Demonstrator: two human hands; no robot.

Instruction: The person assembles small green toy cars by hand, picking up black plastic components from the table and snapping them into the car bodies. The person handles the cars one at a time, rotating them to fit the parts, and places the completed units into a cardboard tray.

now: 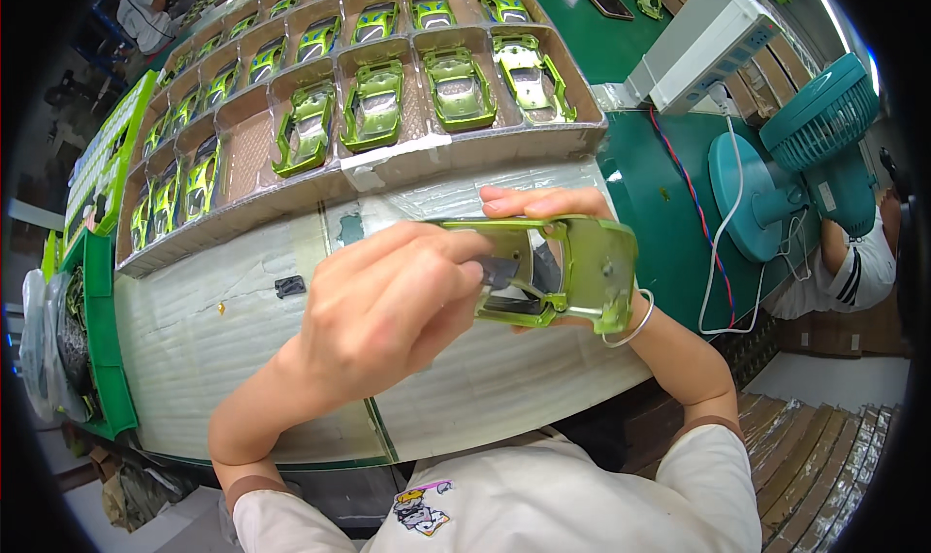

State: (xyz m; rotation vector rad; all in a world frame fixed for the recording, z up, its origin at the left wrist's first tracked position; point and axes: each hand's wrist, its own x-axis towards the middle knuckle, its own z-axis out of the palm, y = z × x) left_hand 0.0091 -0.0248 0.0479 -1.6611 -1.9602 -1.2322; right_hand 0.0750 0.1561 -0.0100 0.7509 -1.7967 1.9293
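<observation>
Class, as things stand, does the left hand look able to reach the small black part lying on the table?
Probably yes: the small black part lies bare beside the left hand, nothing between them, though its fingers press into the green car shell.

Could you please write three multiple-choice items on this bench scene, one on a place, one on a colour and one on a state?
1. Where is the desk fan?
A. on the person's right
B. on the person's left
C. inside the tray

2. What colour is the car shell being held?
A. red
B. green
C. white

3. How is the shell held?
A. lying on the table
B. by one hand alone
C. between the left hand and the right hand

Key: 1 A, fan stands at the right edge; 2 B, shell is lime green; 3 C, both hands grip it above the table.
</observation>
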